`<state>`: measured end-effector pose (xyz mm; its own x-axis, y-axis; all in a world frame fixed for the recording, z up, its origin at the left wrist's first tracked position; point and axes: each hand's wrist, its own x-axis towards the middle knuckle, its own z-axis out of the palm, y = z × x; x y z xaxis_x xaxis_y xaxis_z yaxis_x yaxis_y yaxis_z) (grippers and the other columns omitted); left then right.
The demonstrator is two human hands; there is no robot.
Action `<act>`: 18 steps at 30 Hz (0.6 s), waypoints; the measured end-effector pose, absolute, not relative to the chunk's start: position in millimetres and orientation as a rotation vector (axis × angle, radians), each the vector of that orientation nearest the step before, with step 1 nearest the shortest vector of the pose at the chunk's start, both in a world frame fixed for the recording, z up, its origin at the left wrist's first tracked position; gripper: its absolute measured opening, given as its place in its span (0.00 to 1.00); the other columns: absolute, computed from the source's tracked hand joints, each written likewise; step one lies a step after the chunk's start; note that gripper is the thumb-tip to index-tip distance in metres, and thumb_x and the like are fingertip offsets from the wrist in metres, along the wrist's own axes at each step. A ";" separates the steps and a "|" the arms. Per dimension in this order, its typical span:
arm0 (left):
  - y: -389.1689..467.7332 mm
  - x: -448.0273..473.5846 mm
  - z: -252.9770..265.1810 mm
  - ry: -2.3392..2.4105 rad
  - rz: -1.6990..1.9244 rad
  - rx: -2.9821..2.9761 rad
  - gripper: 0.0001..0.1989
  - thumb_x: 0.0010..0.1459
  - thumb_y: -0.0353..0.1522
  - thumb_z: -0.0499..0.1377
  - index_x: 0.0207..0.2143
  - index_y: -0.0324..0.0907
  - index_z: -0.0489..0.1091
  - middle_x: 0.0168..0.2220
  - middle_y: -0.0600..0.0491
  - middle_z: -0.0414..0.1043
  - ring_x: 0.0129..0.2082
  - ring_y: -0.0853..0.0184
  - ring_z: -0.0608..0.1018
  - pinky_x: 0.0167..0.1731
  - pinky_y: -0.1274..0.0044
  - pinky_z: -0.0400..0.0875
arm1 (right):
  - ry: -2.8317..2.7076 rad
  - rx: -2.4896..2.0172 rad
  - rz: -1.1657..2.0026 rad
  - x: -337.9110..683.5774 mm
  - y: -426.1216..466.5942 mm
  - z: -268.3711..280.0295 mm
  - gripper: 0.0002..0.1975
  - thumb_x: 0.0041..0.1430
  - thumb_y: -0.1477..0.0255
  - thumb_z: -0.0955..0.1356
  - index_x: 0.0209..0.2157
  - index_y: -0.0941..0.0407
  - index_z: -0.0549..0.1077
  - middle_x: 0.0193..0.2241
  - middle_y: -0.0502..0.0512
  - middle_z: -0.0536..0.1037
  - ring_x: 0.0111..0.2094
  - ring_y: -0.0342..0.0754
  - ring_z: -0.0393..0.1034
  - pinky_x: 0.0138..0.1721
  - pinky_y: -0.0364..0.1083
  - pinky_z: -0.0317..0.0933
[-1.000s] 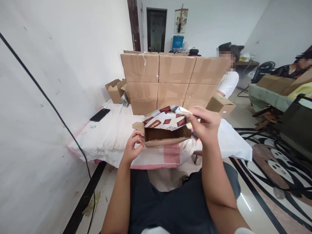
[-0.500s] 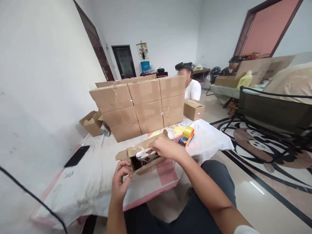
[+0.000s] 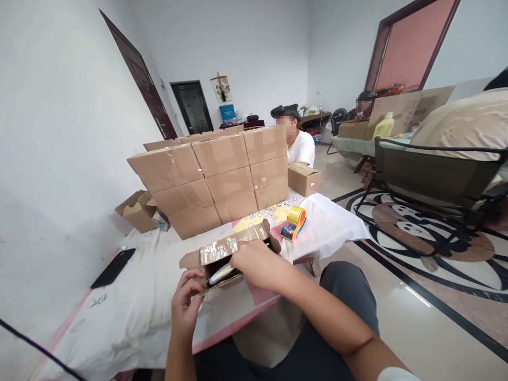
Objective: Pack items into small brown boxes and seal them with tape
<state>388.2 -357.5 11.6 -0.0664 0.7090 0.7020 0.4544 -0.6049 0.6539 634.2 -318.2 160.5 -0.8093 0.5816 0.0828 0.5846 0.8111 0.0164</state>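
Observation:
An opened cardboard box with its flaps up lies in front of me at the cloth-covered table's near edge. My left hand pinches the box's near left corner between thumb and fingers. My right hand reaches down into the opening, its fingertips partly hidden by the box. Under those fingers a white, rounded, flat-looking item shows inside the box; its kind I cannot make out. To the right of the box lies an orange tape dispenser with a yellowish roll.
Taped cartons stand stacked behind the box. A black phone-like slab lies at left, near an open carton. A single closed carton stands at right, by a person in white. A dark-framed chair stands farther right.
My right hand has gone lower into the box with the white item. The red-patterned part visible before is now hidden. The view has shifted slightly to the right.

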 end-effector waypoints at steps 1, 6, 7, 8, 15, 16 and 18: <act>-356.9 390.3 11.6 1.270 1.734 1.979 0.07 0.55 0.27 0.58 0.25 0.43 0.68 0.40 0.50 0.69 0.42 0.63 0.73 0.36 0.76 0.69 | -2.940 -0.970 -0.039 634.6 -321.4 163.0 0.12 0.57 0.84 0.65 0.36 0.60 0.80 0.35 0.64 0.82 0.40 0.58 0.78 0.38 0.48 0.66; -356.9 396.3 11.5 1.311 1.759 1.927 0.08 0.54 0.28 0.58 0.22 0.42 0.65 0.39 0.50 0.70 0.41 0.62 0.73 0.38 0.73 0.69 | -2.914 -1.090 0.078 635.4 -325.9 169.1 0.14 0.59 0.84 0.63 0.39 0.62 0.80 0.37 0.66 0.82 0.44 0.59 0.79 0.40 0.49 0.68; -357.0 396.6 11.6 1.314 1.760 1.928 0.09 0.54 0.28 0.58 0.22 0.42 0.65 0.39 0.50 0.70 0.41 0.62 0.73 0.38 0.73 0.69 | -2.902 -1.095 0.088 635.7 -324.9 169.2 0.14 0.59 0.84 0.63 0.39 0.62 0.80 0.37 0.66 0.82 0.44 0.59 0.79 0.40 0.49 0.68; -357.1 396.7 11.8 1.314 1.757 1.936 0.08 0.54 0.27 0.58 0.22 0.42 0.65 0.39 0.50 0.70 0.41 0.62 0.73 0.38 0.73 0.69 | -2.897 -1.099 0.095 636.1 -323.6 169.3 0.14 0.59 0.84 0.64 0.39 0.62 0.80 0.37 0.67 0.82 0.44 0.59 0.79 0.41 0.49 0.68; -354.6 401.7 13.7 1.298 1.725 2.045 0.08 0.55 0.27 0.58 0.23 0.43 0.68 0.41 0.50 0.69 0.43 0.62 0.73 0.38 0.73 0.68 | -2.808 -1.138 0.035 640.3 -308.4 165.6 0.11 0.58 0.83 0.65 0.37 0.61 0.80 0.35 0.66 0.82 0.40 0.58 0.79 0.39 0.48 0.67; -354.2 402.7 13.8 1.299 1.722 2.057 0.09 0.56 0.27 0.58 0.23 0.43 0.68 0.41 0.50 0.69 0.43 0.62 0.73 0.40 0.73 0.68 | -2.787 -1.136 0.021 641.0 -304.9 163.8 0.11 0.57 0.83 0.65 0.37 0.61 0.80 0.35 0.66 0.82 0.40 0.58 0.79 0.39 0.48 0.67; -353.8 404.0 13.9 1.306 1.717 2.074 0.09 0.55 0.27 0.57 0.22 0.43 0.67 0.40 0.50 0.70 0.43 0.62 0.73 0.44 0.70 0.67 | -2.764 -1.158 0.018 642.4 -297.3 159.7 0.12 0.57 0.83 0.65 0.37 0.61 0.80 0.35 0.66 0.82 0.40 0.58 0.79 0.38 0.48 0.67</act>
